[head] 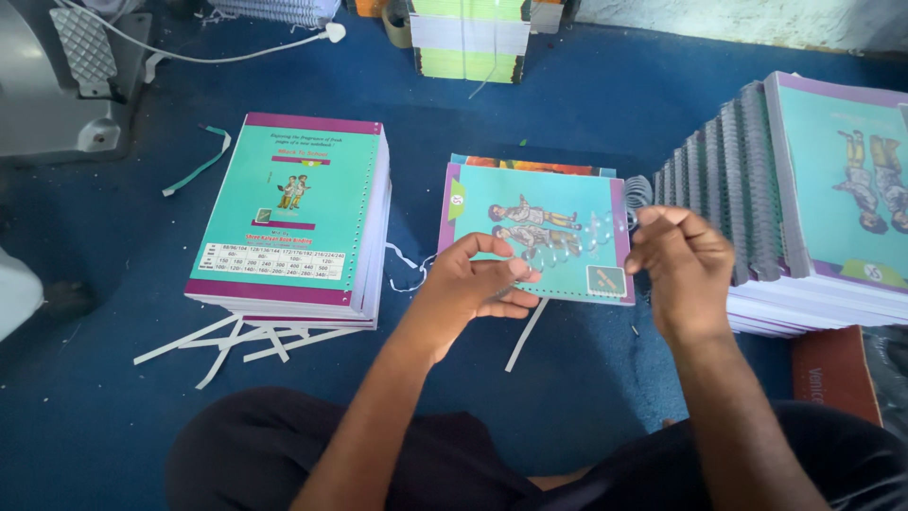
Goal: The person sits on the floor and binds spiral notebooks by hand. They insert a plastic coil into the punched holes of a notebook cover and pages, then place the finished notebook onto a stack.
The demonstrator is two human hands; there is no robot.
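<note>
Both hands, left hand [473,279] and right hand [683,265], pinch a clear spiral coil [567,241] over the notebook [539,227]; best keep it level with the punched edge.

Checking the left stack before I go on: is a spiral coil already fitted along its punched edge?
No. The left stack shows bare punched holes along its right edge; both hands hold a clear spiral coil.

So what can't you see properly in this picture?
Head view only:
- The clear spiral wire coil: thin and see-through, its ends hidden by the left hand and right hand.
- The orange-edged book: covered by the teal notebook.
- The grey machine: cut off by the left edge.
</note>
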